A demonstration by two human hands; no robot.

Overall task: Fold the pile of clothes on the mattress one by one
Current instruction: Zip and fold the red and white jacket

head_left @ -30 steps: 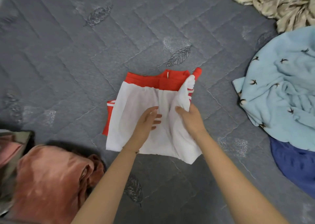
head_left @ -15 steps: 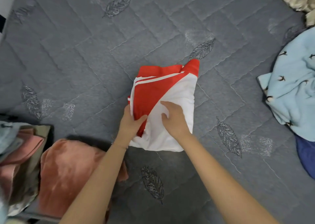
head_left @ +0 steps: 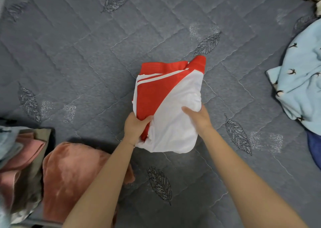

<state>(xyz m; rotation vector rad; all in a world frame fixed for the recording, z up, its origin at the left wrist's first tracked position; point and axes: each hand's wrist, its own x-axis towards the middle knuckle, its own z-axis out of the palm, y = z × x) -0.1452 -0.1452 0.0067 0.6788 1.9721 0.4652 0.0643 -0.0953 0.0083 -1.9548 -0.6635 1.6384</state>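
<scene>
Pale strip (head_left: 1,0), unclear surface, far upper left edge

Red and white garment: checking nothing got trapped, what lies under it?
Grey mattress shows all around the garment, so it likely rests there. Directly beneath is hidden by the fabric.

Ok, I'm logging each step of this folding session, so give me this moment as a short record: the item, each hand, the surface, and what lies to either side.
item: red and white garment, folded into a compact bundle
left hand: grips the bundle's near left edge
right hand: holds its right edge, thumb on top
surface: grey quilted mattress
left side: pink velvety cloth, folded stack beside it
right side: light blue bird-print cloth, dark blue cloth
</scene>
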